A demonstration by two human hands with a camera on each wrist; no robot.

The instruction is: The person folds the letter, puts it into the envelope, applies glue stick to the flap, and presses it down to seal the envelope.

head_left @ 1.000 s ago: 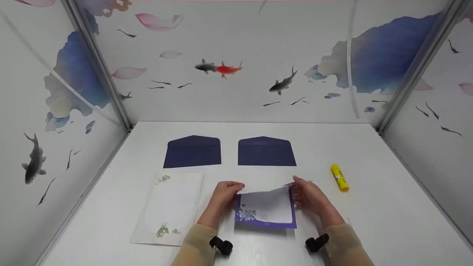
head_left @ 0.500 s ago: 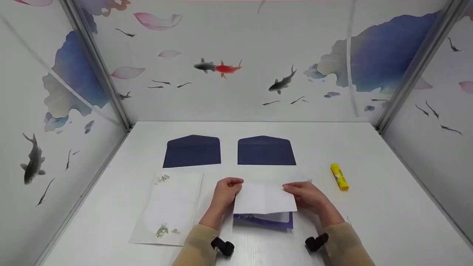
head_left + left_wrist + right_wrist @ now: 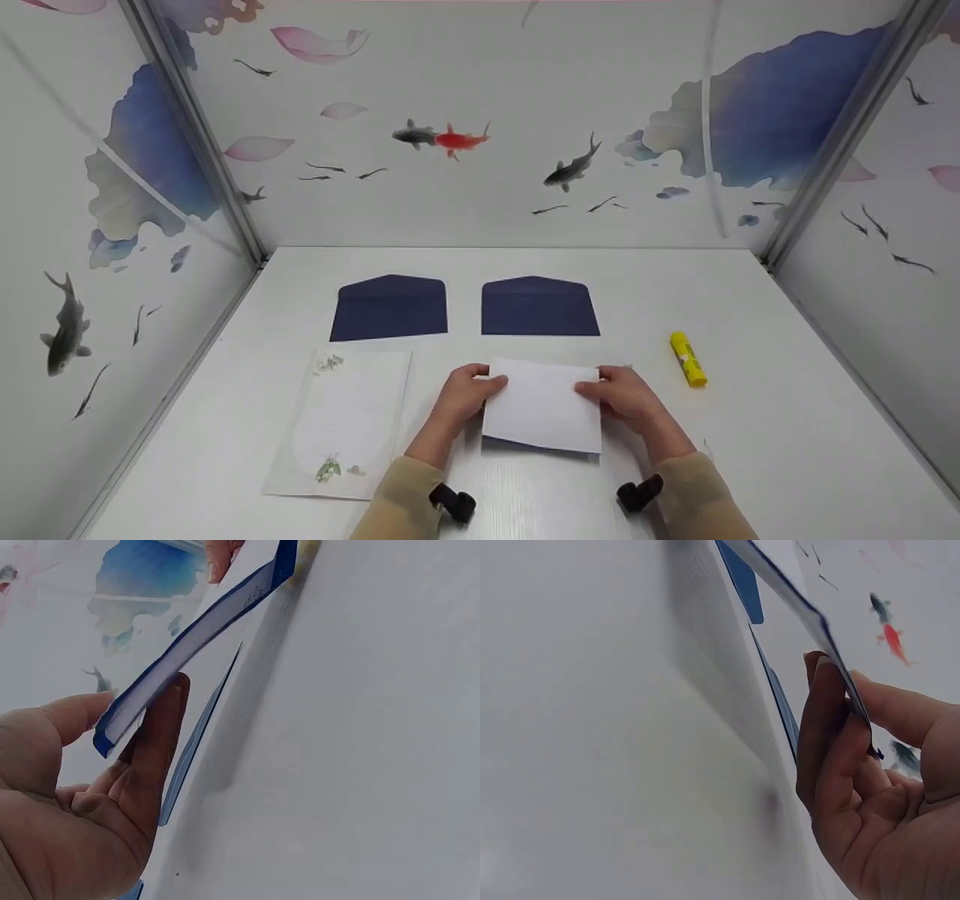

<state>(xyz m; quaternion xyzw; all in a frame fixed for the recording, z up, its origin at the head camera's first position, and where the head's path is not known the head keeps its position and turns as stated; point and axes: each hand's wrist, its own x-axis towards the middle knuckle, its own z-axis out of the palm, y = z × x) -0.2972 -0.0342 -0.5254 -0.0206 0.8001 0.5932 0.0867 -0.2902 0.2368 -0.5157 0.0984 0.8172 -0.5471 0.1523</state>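
A folded sheet of letter paper is held up over the near middle of the table, its plain white side facing up. My left hand pinches its left edge, thumb on top and fingers beneath. On the opposite edge, my right hand grips it the same way. In the left wrist view, the paper shows a blue-purple border between the folded layers, above the left hand. The right wrist view has the paper nearly edge-on, between the thumb and fingers of the right hand. The printed flowers are hidden.
Two dark blue envelopes, one on the left and one on the right, lie at the back with flaps pointing away. Flower-printed stationery lies left of the left hand. A yellow glue stick lies on the right. Decorated walls enclose the white table.
The paper's upper part has been folded down toward me, covering the purple-bordered printed side. Both thumbs have shifted onto its white face. The envelopes, stationery and glue stick stay put.
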